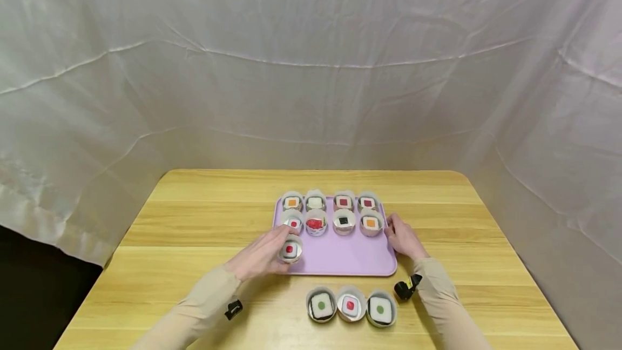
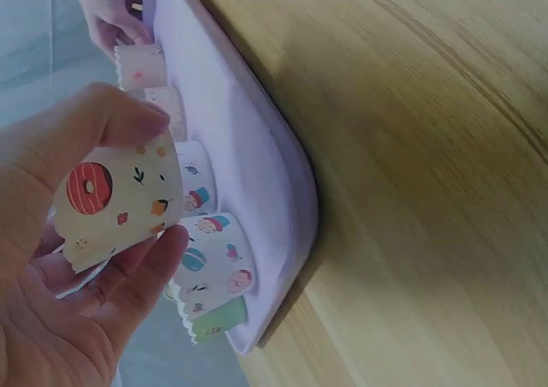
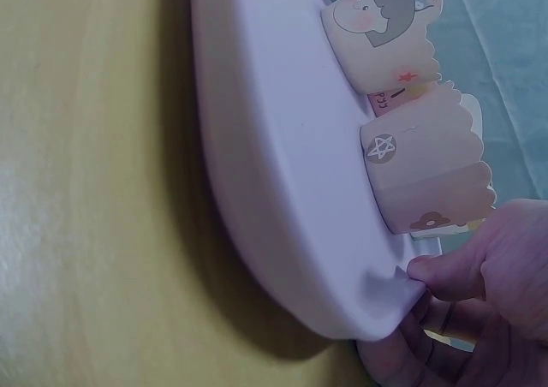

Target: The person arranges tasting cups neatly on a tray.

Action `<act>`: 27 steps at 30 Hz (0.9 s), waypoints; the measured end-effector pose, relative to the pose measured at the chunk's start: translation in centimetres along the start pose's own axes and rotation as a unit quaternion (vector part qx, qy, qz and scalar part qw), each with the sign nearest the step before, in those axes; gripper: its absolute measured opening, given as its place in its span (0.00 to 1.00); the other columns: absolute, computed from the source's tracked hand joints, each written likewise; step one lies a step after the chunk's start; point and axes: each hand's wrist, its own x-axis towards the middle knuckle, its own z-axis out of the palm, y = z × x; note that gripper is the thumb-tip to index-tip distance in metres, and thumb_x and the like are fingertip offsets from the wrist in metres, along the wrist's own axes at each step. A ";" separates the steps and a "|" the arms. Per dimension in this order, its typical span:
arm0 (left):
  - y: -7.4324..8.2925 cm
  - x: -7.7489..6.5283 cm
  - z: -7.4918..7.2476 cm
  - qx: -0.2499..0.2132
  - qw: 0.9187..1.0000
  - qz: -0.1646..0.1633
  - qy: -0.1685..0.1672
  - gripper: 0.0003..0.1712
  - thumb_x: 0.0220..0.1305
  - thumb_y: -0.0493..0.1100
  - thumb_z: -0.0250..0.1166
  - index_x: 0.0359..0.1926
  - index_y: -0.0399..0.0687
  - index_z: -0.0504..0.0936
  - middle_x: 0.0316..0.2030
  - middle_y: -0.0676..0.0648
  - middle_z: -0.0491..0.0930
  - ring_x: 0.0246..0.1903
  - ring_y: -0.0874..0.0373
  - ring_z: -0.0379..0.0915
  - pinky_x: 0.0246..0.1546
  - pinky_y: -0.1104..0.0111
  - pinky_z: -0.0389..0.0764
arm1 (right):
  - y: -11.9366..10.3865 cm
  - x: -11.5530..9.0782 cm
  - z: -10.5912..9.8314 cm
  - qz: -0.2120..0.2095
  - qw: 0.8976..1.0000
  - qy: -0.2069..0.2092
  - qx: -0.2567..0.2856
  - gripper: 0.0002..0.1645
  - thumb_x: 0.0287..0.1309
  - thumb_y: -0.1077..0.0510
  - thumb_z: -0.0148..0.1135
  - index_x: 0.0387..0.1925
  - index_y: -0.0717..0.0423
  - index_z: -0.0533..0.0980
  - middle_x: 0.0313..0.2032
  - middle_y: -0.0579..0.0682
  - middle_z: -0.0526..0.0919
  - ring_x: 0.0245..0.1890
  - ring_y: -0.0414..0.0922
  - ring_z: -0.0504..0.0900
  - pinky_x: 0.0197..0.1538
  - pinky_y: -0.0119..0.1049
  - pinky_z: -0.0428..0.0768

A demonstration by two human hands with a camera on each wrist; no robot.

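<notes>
My left hand (image 1: 261,253) grips a paper baking cup (image 1: 291,250) with a white, square sushi-like piece with a red centre inside. In the left wrist view this cup (image 2: 128,186) shows a printed red donut, thumb and fingers round its wall, over the left front of the lilac tray (image 1: 345,258). My right hand (image 1: 404,237) pinches the tray's right rim, its thumb (image 3: 441,271) on top and fingers underneath. Two rows of similar cups stand at the tray's back; one cup (image 1: 316,223) holds a red piece, another (image 1: 344,222) a black-centred one.
In front of the tray, three more cups stand in a row on the wooden table (image 1: 194,242): a green-centred piece (image 1: 321,304), a red-centred one (image 1: 350,304) and a second green-centred one (image 1: 380,309). Pale cloth (image 1: 311,101) hangs behind and at the sides.
</notes>
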 end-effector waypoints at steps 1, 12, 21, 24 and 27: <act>-0.1 0.0 0.1 0.009 1.000 -0.002 0.001 0.43 0.50 0.41 0.78 0.64 0.36 0.69 0.58 0.38 0.77 0.60 0.43 0.76 0.63 0.50 0.78 | 0.0 0.0 0.0 -0.001 1.000 0.001 0.001 0.10 0.69 0.65 0.50 0.48 0.67 0.68 0.31 0.61 0.80 0.23 0.46 0.78 0.25 0.36 0.76; -1.0 0.3 1.5 0.063 0.998 -0.019 -0.003 0.41 0.50 0.40 0.78 0.63 0.37 0.68 0.58 0.35 0.76 0.58 0.42 0.76 0.60 0.50 0.81 | 0.0 -0.1 0.1 0.003 1.000 0.000 0.009 0.10 0.69 0.65 0.49 0.48 0.67 0.68 0.32 0.61 0.80 0.22 0.46 0.77 0.24 0.36 0.76; -1.5 0.5 2.5 0.065 0.998 -0.021 0.018 0.43 0.48 0.39 0.79 0.62 0.36 0.66 0.57 0.36 0.77 0.57 0.43 0.78 0.55 0.52 0.84 | 0.0 0.0 0.1 0.003 1.000 0.002 -0.004 0.09 0.69 0.64 0.49 0.47 0.66 0.69 0.31 0.59 0.79 0.25 0.47 0.78 0.27 0.36 0.75; -1.6 0.5 2.7 0.053 0.998 -0.031 0.022 0.45 0.48 0.38 0.79 0.63 0.35 0.64 0.56 0.36 0.77 0.55 0.42 0.78 0.54 0.51 0.84 | 0.0 0.1 0.1 0.001 1.000 0.002 -0.008 0.09 0.69 0.63 0.49 0.47 0.66 0.69 0.31 0.60 0.80 0.26 0.48 0.78 0.28 0.36 0.75; -1.7 0.5 2.8 0.043 0.998 -0.041 0.024 0.47 0.47 0.38 0.79 0.64 0.34 0.62 0.56 0.35 0.77 0.55 0.41 0.78 0.54 0.49 0.84 | 0.0 0.1 0.1 0.001 1.000 0.003 -0.009 0.09 0.69 0.63 0.49 0.46 0.65 0.69 0.31 0.60 0.80 0.26 0.48 0.78 0.28 0.37 0.75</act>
